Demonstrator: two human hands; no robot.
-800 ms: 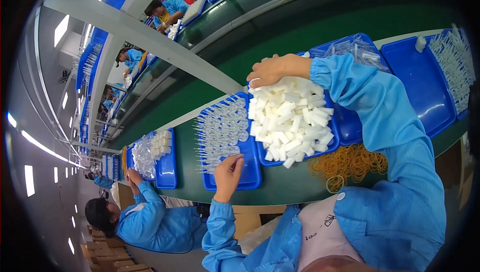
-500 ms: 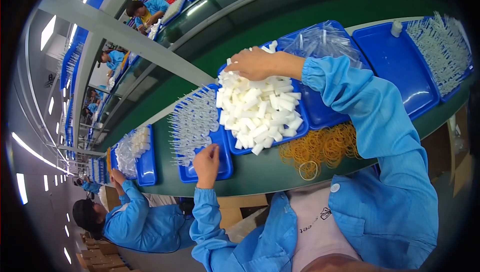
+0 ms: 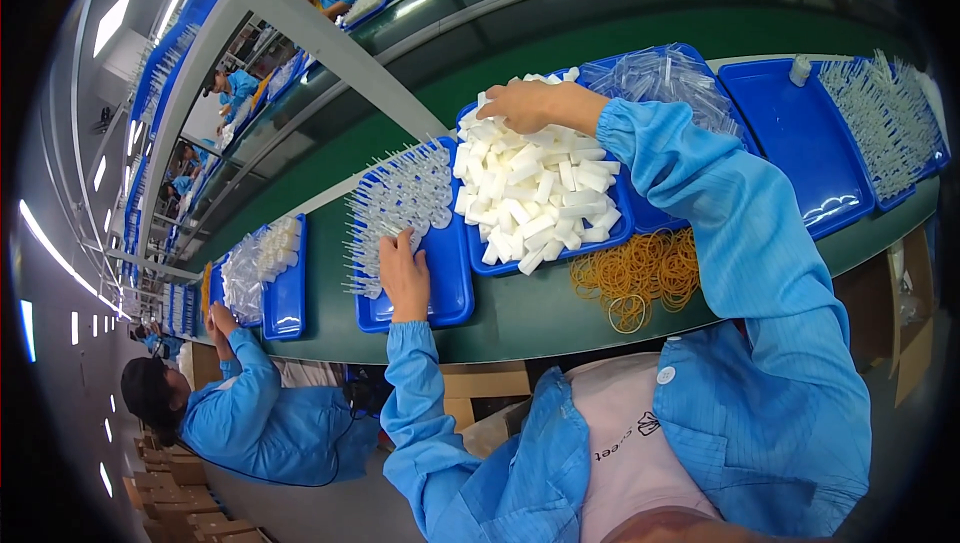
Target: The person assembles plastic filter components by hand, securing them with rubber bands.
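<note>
My right hand (image 3: 530,106) rests on the far side of a heap of short white foam pieces (image 3: 535,193), its fingers bent down round a piece at the top; the fingertips are partly hidden. The heap fills a blue tray (image 3: 608,251). To its left, my left hand (image 3: 404,281) reaches over another blue tray (image 3: 445,278). Its thumb stands apart from the fingers, and the fingertips touch the near edge of a batch of thin clear plastic tubes with wider ends (image 3: 395,198). I see nothing held in it.
Orange rubber bands (image 3: 640,273) lie in a pile by the front edge. Clear plastic sleeves (image 3: 660,83) lie in a tray behind my right arm. Farther right stands a blue tray (image 3: 790,133) beside more thin tubes (image 3: 885,123). A co-worker (image 3: 250,403) sits at my left.
My left hand has moved away from me toward the tubes, and its thumb has parted from the fingers. My right hand stays on the foam heap, fingers drawn in slightly. The view has shifted.
</note>
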